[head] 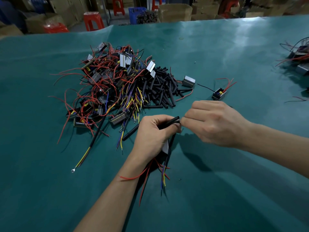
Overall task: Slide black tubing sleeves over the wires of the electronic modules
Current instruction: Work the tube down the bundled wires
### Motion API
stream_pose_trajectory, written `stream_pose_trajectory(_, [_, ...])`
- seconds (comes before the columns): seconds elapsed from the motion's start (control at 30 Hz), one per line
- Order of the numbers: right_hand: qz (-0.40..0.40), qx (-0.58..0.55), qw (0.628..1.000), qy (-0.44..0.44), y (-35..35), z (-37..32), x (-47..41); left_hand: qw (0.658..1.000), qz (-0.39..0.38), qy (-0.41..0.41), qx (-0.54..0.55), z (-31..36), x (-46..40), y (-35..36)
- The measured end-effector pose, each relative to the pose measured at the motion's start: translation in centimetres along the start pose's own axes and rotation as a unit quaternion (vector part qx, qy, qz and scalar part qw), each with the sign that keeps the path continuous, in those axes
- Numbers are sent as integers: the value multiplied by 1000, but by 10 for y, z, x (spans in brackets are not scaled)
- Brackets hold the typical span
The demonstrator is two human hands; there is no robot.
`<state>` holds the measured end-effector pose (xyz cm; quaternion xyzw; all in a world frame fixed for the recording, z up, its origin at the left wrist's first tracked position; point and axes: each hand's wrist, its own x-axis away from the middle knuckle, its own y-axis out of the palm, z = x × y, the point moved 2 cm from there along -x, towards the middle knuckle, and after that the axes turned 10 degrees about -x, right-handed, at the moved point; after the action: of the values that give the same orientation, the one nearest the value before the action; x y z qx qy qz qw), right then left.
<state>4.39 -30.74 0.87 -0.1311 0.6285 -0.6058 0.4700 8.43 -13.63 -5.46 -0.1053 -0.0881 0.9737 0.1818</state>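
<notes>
Barely into it, I'd say. Biggest thing on the table [217, 52] is the main pile of modules [108, 81], wires tangled, too many to count, nearly all looking unsleeved. Beside it on the right, touching, a heap of black sleeves [160, 87], dozens, uncountable. A second, smaller heap of modules [297, 59] sits at the far right edge, possibly finished ones, can't tell. Two loose modules [188, 81] lie just right of the sleeves. One sleeved wire bundle [93, 143] at the near left of the pile looks done; one loose sleeve [130, 132] lies near my knuckles. My left hand [153, 133] is curled round a module and a sleeve [172, 122]; my right hand [215, 123] pinches at that sleeve's mouth, apparently feeding wire in.
</notes>
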Motion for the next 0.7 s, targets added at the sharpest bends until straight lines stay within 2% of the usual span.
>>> stream_pose_trajectory(0.1, [-6,-98,990,102,0,1,-5,1000,1,-6,-1,1,1,0])
stream_pose_trajectory(0.2, [-11,-187,958,216,3,2,-7,1000,-1,-3,-6,1,2,0])
stream_pose_trajectory(0.33, [-50,-271,883,379,2,8,-11,1000,-6,-6,-9,2,2,0])
stream_pose_trajectory(0.4, [-80,-333,819,461,2,12,-16,1000,-6,-10,-5,3,2,1])
stream_pose_trajectory(0.43, [-82,-382,769,506,3,14,-17,1000,-5,-11,-4,3,2,2])
stream_pose_trajectory(0.53, [-60,-525,572,627,9,15,-17,1000,3,-10,-4,2,3,2])
stream_pose_trajectory(0.57, [-54,-550,518,653,10,13,-16,1000,5,-7,-9,2,3,2])
stream_pose_trajectory(0.6, [-48,-566,482,667,11,11,-13,1000,7,-3,-15,2,2,2])
stream_pose_trajectory(0.63, [-39,-577,469,667,13,9,-10,1000,9,1,-18,3,2,2])
stream_pose_trajectory(0.67, [-26,-585,476,656,15,9,-8,1000,12,3,-15,3,2,2])
stream_pose_trajectory(0.7, [-10,-587,506,632,16,7,-6,1000,14,2,-9,3,2,2])
